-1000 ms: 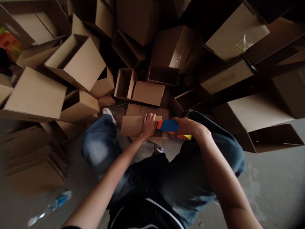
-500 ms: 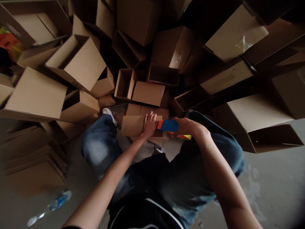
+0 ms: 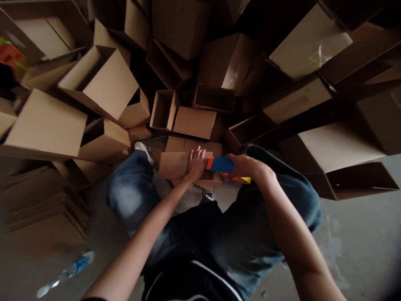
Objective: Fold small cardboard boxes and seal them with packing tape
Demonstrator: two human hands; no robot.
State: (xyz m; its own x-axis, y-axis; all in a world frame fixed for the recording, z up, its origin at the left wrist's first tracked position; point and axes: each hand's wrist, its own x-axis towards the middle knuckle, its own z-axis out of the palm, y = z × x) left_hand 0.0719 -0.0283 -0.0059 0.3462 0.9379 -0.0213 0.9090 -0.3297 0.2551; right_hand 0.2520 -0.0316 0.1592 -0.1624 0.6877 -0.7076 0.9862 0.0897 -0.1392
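Cardboard box (image 3: pixel 173 165) lying low between knees, flap folded over. Left hand (image 3: pixel 196 165) open, pressing flat on flap. Right hand (image 3: pixel 246 166) closed around blue-and-orange tool (image 3: pixel 221 165), just beside box. Both arms reach forward, down. Brown boxes (image 3: pixel 103 83) piled ahead and both sides. Jeans (image 3: pixel 131 188) on knees. Water bottle (image 3: pixel 75 265) on concrete floor (image 3: pixel 344 251), lower left.

left hand (image 3: pixel 196 165) pressed flat with fingers spread, right hand (image 3: pixel 246 166) curled in a closed grip
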